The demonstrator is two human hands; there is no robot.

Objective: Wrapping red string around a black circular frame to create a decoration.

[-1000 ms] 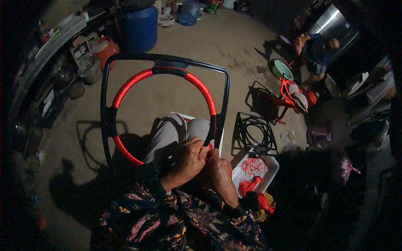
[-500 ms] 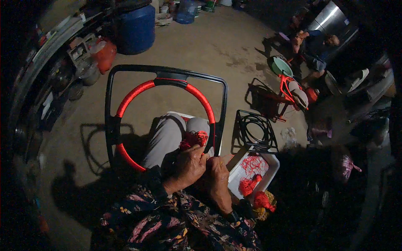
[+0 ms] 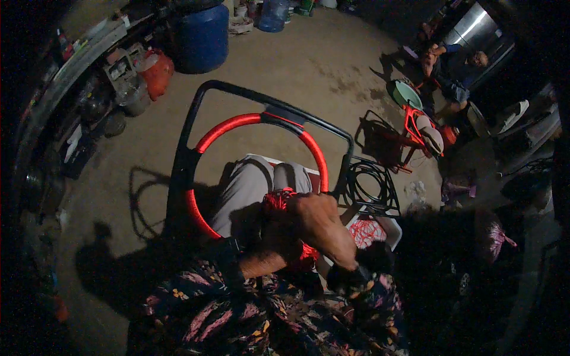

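Observation:
A black rectangular frame (image 3: 234,90) stands tilted over my lap, its inner ring (image 3: 228,123) wrapped in shiny red cord along several stretches. My right hand (image 3: 323,222) is closed in a fist at the ring's lower right, its back toward me; what its fingers pinch is hidden. Under and beside it, partly in shadow, lies my left hand (image 3: 279,237), with a bundle of red cord (image 3: 278,199) at its far side. Its fingers are largely covered by the right hand. More red cord (image 3: 309,254) shows below the hands.
To the right, a white tray (image 3: 392,232) holds loose red cord, beside another black frame (image 3: 371,187). Farther right stands a red-framed seat (image 3: 411,123) near a green basin (image 3: 407,95) and a seated person (image 3: 451,74). A blue barrel (image 3: 202,38) and an orange bag (image 3: 157,74) stand far left.
The frame has shifted right and tilted clockwise in view. My right hand has risen and crossed over the left, hiding its fingers. The view has moved slightly too.

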